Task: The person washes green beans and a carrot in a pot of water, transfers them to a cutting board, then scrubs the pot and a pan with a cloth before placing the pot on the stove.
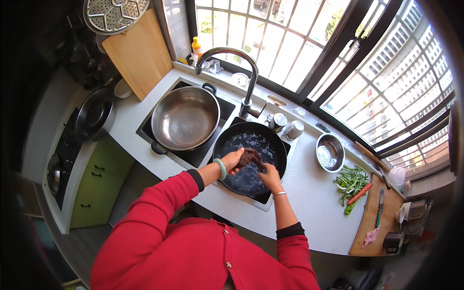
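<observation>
Both hands are over a black pan (224,139) set in the right sink basin, with water (246,183) in it. A crumpled brown cloth (250,156) is stretched between them. My left hand (232,160), a pale green bangle at its wrist, grips the cloth's left side. Pinched in the fingers of my right hand (270,177) is its lower right end. A chrome faucet (250,83) arches behind, its spout turned toward the left basin. In that basin rests a large stainless steel pan (185,119) with two black handles.
Two upturned mugs (294,129) stand right of the faucet. Farther right are a steel bowl (330,152), green beans (351,179), a carrot (359,193) and a cutting board (373,217) with a knife (380,208). At left, a wooden board (139,54) leans near a dark wok (94,114).
</observation>
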Tool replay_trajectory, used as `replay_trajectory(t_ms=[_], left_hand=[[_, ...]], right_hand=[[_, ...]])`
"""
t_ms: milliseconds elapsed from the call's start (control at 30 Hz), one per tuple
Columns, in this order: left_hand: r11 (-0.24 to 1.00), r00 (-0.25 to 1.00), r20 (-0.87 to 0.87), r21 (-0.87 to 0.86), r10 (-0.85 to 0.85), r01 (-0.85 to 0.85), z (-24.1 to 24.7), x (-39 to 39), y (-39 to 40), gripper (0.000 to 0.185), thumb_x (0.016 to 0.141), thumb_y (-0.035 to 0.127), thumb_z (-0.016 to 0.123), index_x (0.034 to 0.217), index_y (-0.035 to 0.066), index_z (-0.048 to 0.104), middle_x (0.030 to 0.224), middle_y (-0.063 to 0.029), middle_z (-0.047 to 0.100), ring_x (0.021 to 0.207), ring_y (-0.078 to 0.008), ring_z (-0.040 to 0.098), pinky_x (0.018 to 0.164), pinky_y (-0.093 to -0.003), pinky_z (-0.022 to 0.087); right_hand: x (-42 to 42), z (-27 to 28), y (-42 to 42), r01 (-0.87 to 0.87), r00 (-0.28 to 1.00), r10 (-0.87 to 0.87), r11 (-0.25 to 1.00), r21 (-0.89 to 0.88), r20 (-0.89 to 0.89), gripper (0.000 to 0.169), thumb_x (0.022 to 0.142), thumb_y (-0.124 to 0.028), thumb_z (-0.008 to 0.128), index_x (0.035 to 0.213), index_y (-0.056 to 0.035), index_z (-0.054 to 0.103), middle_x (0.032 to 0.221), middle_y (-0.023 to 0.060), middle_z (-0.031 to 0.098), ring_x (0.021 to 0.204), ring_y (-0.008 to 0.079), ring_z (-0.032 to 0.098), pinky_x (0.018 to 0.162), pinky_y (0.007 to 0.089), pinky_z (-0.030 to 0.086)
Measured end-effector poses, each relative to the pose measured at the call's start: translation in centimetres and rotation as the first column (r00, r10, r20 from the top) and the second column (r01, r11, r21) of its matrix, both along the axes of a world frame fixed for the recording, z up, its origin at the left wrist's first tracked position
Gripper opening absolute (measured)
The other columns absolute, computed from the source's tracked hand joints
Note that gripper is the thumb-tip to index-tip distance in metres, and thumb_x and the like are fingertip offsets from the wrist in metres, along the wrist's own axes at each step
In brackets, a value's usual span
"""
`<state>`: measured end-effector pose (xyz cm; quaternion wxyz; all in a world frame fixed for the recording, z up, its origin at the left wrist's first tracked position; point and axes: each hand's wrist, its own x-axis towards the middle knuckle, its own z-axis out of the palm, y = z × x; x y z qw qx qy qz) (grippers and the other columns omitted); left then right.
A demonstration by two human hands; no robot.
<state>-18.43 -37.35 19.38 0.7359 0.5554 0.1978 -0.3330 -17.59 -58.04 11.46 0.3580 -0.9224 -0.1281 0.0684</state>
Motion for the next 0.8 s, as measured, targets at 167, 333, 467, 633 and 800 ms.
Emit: replay_trajectory(t_ms=[167, 333, 467, 633, 800], left_hand=[[0.948, 0.9, 0.346, 0.264, -0.266, 0.179, 3.3, 0.7, 7.3, 0.032, 0.083, 0.022, 0.04, 0.109, 0.006, 0.046, 0.077, -0.0009, 0.053, 0.056, -0.0076, 0.047, 0.04, -0.0179, 0.034], [0.98, 0.769, 0.608, 0.15, -0.197, 0.132, 6.2, -1.7, 13.4, 0.048, 0.069, 0.004, 0.057, 0.114, -0.002, 0.043, 0.091, -0.0051, 0.056, 0.074, -0.0087, 0.053, 0.057, -0.0203, 0.042], [0.79, 0.483, 0.782, 0.557, -0.394, -0.256, 7.2, -3.5, 21.7, 0.023, 0.068, 0.004, 0.059, 0.09, 0.004, 0.054, 0.086, -0.0079, 0.052, 0.08, -0.0167, 0.053, 0.07, -0.027, 0.044], [0.725, 0.325, 0.85, 0.524, -0.414, -0.447, 7.8, -4.0, 30.9, 0.024, 0.063, -0.003, 0.047, 0.084, 0.002, 0.055, 0.083, -0.0118, 0.054, 0.083, -0.0258, 0.053, 0.076, -0.0307, 0.042], [0.79, 0.463, 0.829, 0.499, -0.314, -0.356, 9.1, -4.1, 34.5, 0.025, 0.068, 0.001, 0.047, 0.092, 0.001, 0.053, 0.089, -0.0125, 0.057, 0.085, -0.0234, 0.056, 0.078, -0.0296, 0.043]], right_hand=[[2.0, 12.5, 4.0, -0.051, 0.982, 0.13, 0.875, 0.481, -0.134, 0.047, 0.07, -0.008, 0.061, 0.116, -0.0049, 0.048, 0.11, 0.0133, 0.052, 0.109, 0.025, 0.046, 0.092, 0.0335, 0.036], [1.4, 17.1, 13.1, -0.257, 0.966, 0.25, 0.955, 0.148, 0.063, 0.028, 0.074, -0.014, 0.061, 0.099, -0.0031, 0.054, 0.099, 0.0106, 0.058, 0.091, 0.0203, 0.056, 0.078, 0.031, 0.044], [-0.1, 18.6, 19.7, -0.287, 0.942, 0.288, 0.957, -0.032, 0.173, 0.018, 0.075, -0.022, 0.057, 0.078, -0.0048, 0.057, 0.077, 0.0096, 0.054, 0.073, 0.0257, 0.056, 0.066, 0.034, 0.044], [0.8, 20.9, 28.9, -0.263, 0.964, 0.267, 0.95, 0.169, -0.004, 0.021, 0.08, -0.023, 0.053, 0.077, -0.0022, 0.052, 0.073, 0.01, 0.059, 0.069, 0.0209, 0.058, 0.063, 0.0308, 0.044], [0.7, 16.4, 36.6, -0.499, 0.866, 0.471, 0.801, 0.33, 0.167, 0.032, 0.073, -0.021, 0.065, 0.095, -0.0015, 0.052, 0.086, 0.0146, 0.061, 0.079, 0.0219, 0.059, 0.067, 0.0305, 0.045]])
